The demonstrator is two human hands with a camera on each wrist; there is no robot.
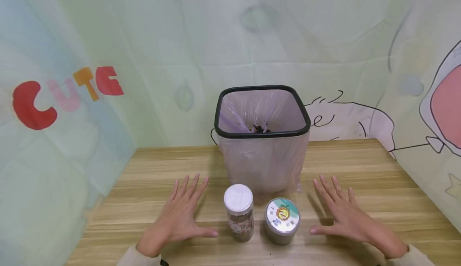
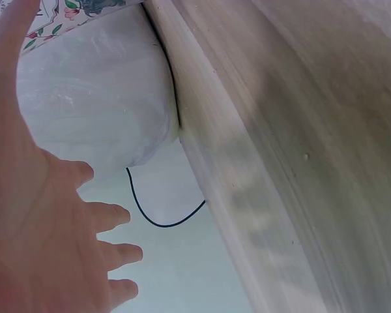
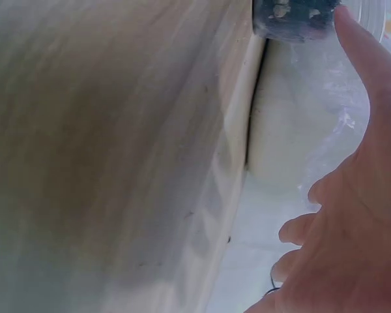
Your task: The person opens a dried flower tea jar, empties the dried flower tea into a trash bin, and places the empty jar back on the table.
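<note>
My left hand point(image 1: 183, 214), fingers spread, is just left of a clear jar with a white lid point(image 1: 238, 210); its thumb points toward the jar, with a small gap between. To the jar's right stands a shorter round tin point(image 1: 282, 220) whose printed lid bears a sunflower. My right hand point(image 1: 343, 216) is spread out to the right of the tin, holding nothing. Dark contents show in the lower part of a clear container point(image 3: 296, 16) beyond the thumb in the right wrist view. A floral label point(image 2: 72, 19) appears behind the thumb in the left wrist view.
Behind the jar and tin stands a bin with a black rim point(image 1: 263, 134), lined with a pale purple bag and holding some dark scraps point(image 1: 260, 128). All stand on a wood-grain table point(image 1: 151, 174). A printed cloth backdrop point(image 1: 162, 57) rises along the back and sides.
</note>
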